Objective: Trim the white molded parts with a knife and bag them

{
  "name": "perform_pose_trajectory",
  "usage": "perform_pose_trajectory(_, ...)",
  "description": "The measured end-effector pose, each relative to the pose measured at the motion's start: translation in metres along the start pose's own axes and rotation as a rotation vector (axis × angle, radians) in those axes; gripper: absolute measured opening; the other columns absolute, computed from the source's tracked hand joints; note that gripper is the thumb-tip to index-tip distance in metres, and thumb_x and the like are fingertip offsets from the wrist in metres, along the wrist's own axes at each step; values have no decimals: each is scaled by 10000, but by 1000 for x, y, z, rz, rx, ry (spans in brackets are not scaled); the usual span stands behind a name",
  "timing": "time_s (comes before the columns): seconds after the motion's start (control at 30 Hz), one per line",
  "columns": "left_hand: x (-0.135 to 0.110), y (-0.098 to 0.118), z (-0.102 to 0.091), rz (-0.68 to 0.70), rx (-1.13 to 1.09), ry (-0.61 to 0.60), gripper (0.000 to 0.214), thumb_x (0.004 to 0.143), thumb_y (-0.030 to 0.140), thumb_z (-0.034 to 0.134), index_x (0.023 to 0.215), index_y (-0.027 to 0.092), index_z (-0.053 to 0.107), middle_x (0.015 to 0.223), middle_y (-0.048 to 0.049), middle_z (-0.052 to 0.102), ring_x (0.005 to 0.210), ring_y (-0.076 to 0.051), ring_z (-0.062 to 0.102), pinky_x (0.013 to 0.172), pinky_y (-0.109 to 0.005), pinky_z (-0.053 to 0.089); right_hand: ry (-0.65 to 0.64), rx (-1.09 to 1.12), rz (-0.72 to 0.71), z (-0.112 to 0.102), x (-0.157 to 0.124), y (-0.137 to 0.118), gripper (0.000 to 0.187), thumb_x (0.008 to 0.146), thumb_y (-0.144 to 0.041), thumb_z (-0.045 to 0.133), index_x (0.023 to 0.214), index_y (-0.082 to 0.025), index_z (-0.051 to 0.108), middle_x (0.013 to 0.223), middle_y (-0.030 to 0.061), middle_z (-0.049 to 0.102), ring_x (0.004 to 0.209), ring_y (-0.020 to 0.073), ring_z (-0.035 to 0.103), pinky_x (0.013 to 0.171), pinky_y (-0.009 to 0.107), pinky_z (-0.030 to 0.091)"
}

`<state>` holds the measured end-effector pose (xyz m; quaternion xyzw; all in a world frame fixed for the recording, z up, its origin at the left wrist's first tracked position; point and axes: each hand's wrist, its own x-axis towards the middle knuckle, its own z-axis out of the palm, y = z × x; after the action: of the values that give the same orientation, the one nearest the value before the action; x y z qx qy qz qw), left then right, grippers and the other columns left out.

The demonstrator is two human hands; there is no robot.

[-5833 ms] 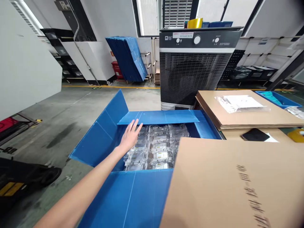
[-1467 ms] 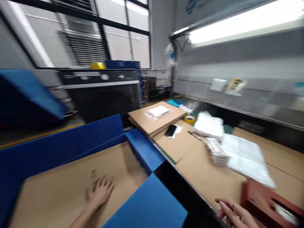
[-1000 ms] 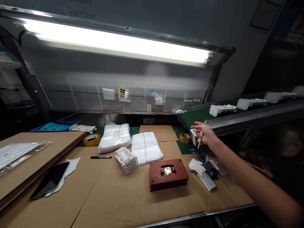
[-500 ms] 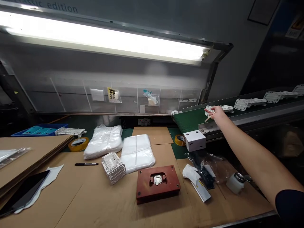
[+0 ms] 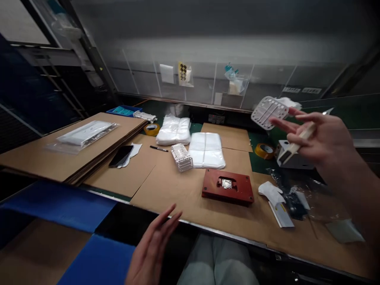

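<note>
My right hand (image 5: 322,139) is raised at the right, above the bench. Its fingertips pinch a white perforated plastic part (image 5: 269,112), and a thin pale stick (image 5: 292,147) lies across its fingers. My left hand (image 5: 156,247) hovers low at the front edge of the bench with fingers stretched out and nothing in it. A red-brown fixture block (image 5: 228,186) with a metal insert lies on the cardboard-covered bench (image 5: 178,190) between the two hands. A similar white ribbed part (image 5: 181,157) stands beside stacked clear bags (image 5: 207,149).
A blue corrugated box (image 5: 59,206) with a cardboard sheet in it sits at lower left. Stacked cardboard sheets (image 5: 68,158), a phone (image 5: 120,155), a black marker (image 5: 158,149), yellow tape rolls (image 5: 263,150) and loose papers and bags (image 5: 282,202) lie on the bench. The green conveyor (image 5: 350,114) runs at the right.
My right hand took the white part off the conveyor and drew it back toward me. My view swung left and down, and my left hand came into view at the bench edge.
</note>
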<state>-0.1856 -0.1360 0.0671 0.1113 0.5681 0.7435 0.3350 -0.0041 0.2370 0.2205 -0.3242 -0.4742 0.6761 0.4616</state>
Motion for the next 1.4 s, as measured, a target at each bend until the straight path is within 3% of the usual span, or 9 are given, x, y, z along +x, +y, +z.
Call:
perform_pose_trajectory(0.13,25,-18,26,-179,-413,-92,620,953,633,488,1417,227,549,1501,-109,557,1422,-328,472,1251,-495,268,-231,63,354,25,-97,88,443,730,-154,624,1169,-202,665,1176,201,731,908,303,755,338,160,180)
perform_pose_trajectory(0.2,28,-29,19,-339,-539,-124,703,953,687,424,1480,227,480,1465,-138,587,1392,-335,509,1238,-529,268,-387,62,579,26,-142,132,318,738,-255,719,1052,-216,701,1092,165,763,744,269,753,357,172,218)
perform_pose_trajectory(0.27,21,-40,7,-449,-623,-171,749,939,734,377,1459,212,512,1397,-169,637,1312,-381,579,1168,-608,343,-571,41,729,19,-179,170,273,818,-359,706,1040,-200,715,876,125,779,492,143,647,357,168,127)
perform_pose_trajectory(0.4,-9,-62,-6,-545,-695,-210,864,942,760,268,1266,63,663,1197,-243,726,1087,-412,700,989,-614,500,-801,-141,790,-3,-218,211,338,878,-430,712,1105,-182,740,758,69,747,395,77,547,378,184,185)
perform_pose_trajectory(0.5,-30,-75,-2,-709,-724,-181,939,931,780,237,1162,-6,696,1067,-260,753,974,-389,732,949,-565,531,-698,-249,724,-18,-227,223,358,915,-458,684,1115,-170,756,701,43,706,427,75,501,421,209,283)
perform_pose_trajectory(0.63,-49,-85,11,-908,-808,-75,816,931,760,325,1248,94,674,1138,-201,754,1066,-409,709,1003,-592,489,-434,-323,642,-23,-234,234,332,914,-436,705,1120,-178,738,560,-46,548,456,67,397,448,204,328)
perform_pose_trajectory(0.8,-62,-89,25,-1089,-812,-33,812,933,756,320,1400,140,570,1240,-187,719,1149,-428,670,1026,-601,472,-388,-220,780,-20,-246,245,399,885,-460,733,1184,-206,659,569,-88,492,418,75,453,404,196,392)
perform_pose_trajectory(1.0,-63,-92,33,-1069,-791,7,817,948,745,294,1481,155,482,1310,-183,684,1199,-429,641,1044,-603,461,-356,-132,769,-25,-249,251,382,853,-391,784,1161,-218,640,565,-99,512,367,60,443,310,152,351)
perform_pose_trajectory(1.4,-61,-89,28,-938,-681,-39,816,924,767,354,1435,162,552,1295,-174,698,1267,-443,595,1085,-633,430,-386,43,735,-23,-244,256,348,852,-282,795,1178,-244,680,607,-84,551,391,54,473,331,141,398)
